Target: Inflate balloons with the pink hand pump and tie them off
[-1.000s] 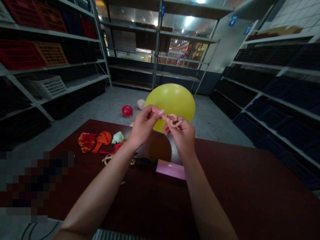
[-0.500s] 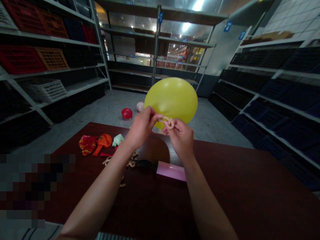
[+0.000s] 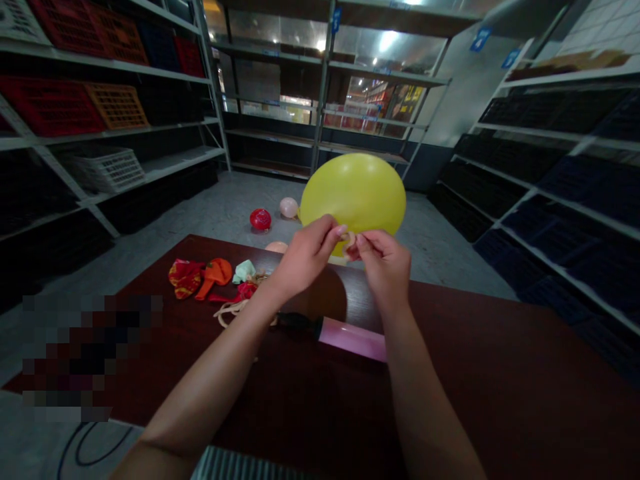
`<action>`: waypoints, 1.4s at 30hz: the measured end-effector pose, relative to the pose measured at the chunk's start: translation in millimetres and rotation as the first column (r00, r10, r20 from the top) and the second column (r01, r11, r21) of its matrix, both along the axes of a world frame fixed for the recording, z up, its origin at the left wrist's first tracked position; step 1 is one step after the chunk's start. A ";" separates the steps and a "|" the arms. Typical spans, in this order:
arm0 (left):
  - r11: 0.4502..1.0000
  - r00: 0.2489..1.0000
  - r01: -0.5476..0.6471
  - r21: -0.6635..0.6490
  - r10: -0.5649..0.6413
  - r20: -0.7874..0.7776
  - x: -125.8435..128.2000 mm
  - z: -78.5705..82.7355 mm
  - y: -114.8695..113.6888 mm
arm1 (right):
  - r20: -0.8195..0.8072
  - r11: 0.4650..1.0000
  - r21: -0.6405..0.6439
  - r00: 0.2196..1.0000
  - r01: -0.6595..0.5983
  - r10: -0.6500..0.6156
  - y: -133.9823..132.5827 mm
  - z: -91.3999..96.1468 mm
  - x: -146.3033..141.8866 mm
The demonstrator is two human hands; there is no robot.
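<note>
An inflated yellow balloon point(image 3: 354, 193) hangs in the air above the far edge of a dark red-brown table point(image 3: 500, 393). My left hand point(image 3: 306, 257) pinches the balloon at its neck from the left. My right hand point(image 3: 385, 267) pinches a pale rubber band point(image 3: 349, 241) at the same neck from the right. Both hands are closed, their fingertips almost touching under the balloon.
A pink hand pump point(image 3: 345, 337) lies on the table below my hands. Flat uninflated balloons point(image 3: 210, 275) and loose rubber bands point(image 3: 231, 310) lie at the left. A red balloon point(image 3: 261, 219) and a pale one point(image 3: 289, 207) rest on the floor. Shelving racks stand all around.
The rubber band, earlier stretched in open loops between my fingers, is now drawn tight against the balloon's neck. My hands have come closer together and risen slightly.
</note>
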State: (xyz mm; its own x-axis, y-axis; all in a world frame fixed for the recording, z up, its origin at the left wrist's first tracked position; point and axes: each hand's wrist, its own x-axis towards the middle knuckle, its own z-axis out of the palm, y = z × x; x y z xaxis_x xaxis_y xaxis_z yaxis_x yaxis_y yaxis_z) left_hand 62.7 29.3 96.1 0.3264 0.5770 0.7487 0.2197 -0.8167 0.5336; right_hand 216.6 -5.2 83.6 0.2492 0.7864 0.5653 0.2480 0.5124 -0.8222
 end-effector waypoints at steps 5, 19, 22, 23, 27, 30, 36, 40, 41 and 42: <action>0.983 0.975 0.173 -0.064 -0.180 -0.130 -1.5 7.3 -6.4 | 0.023 0.999 0.019 0.999 0.037 -0.038 4.4 -0.2 11.8; 0.996 0.984 0.080 0.030 -0.074 -0.160 1.1 2.3 -8.0 | 0.071 0.996 -0.002 0.994 0.089 -0.089 3.5 1.0 20.2; 0.991 0.995 0.087 -0.106 -0.081 0.064 0.7 -0.3 -0.5 | 0.063 0.999 -0.004 0.997 0.041 -0.041 -1.6 5.1 14.4; 0.983 0.985 0.096 -0.158 -0.071 0.154 1.9 -2.1 2.6 | 0.079 1.000 -0.003 0.996 0.031 -0.030 -3.8 6.4 12.4; 0.894 0.886 0.211 -0.396 -0.004 0.463 10.5 -8.6 12.0 | 0.265 0.999 0.009 0.963 0.049 -0.050 -13.2 11.0 5.4; 0.788 0.823 0.294 -0.542 0.080 0.562 12.6 -8.0 13.5 | 0.408 0.996 0.035 0.908 0.085 -0.092 -17.9 12.6 1.4; 0.730 0.842 0.400 -0.554 -0.054 0.537 -0.9 2.3 9.9 | 0.455 0.989 0.062 0.878 0.133 -0.147 -20.2 12.2 -5.2; 0.812 0.845 0.384 -0.440 -0.117 0.521 -3.3 3.9 8.4 | 0.415 0.991 0.053 0.900 0.122 -0.133 -22.1 12.6 -9.2; 0.835 0.842 0.361 -0.414 -0.102 0.530 -2.3 3.3 8.1 | 0.430 0.992 0.048 0.894 0.120 -0.129 -23.0 12.9 -10.3; 0.856 0.838 0.333 -0.396 -0.076 0.540 -1.1 2.6 8.0 | 0.453 0.992 0.042 0.883 0.119 -0.126 -24.0 13.3 -11.5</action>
State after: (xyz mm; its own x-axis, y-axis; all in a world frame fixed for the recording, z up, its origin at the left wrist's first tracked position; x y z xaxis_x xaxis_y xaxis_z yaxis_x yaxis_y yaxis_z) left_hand 61.6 37.2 98.7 0.1417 0.8520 0.5040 -0.3184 -0.4428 0.8382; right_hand 205.1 -29.2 96.9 0.0569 0.7582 0.6496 0.6538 0.4634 -0.5981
